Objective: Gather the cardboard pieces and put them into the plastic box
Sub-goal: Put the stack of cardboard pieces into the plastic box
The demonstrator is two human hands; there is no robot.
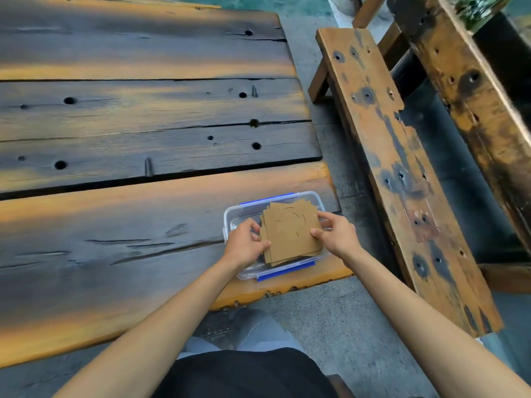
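Note:
A stack of brown cardboard pieces [291,229] is held flat over the clear plastic box [234,212], which has blue clips and sits at the near right corner of the table. My left hand [245,247] grips the stack's left edge. My right hand [334,234] grips its right edge, thumb on top. The stack covers most of the box's opening, so I cannot tell whether it rests inside or hovers just above.
The box stands on a dark, weathered wooden plank table [129,196], close to its right edge. A worn wooden bench [393,168] runs along the right, across a strip of concrete floor [330,320]. My knee shows below the table edge.

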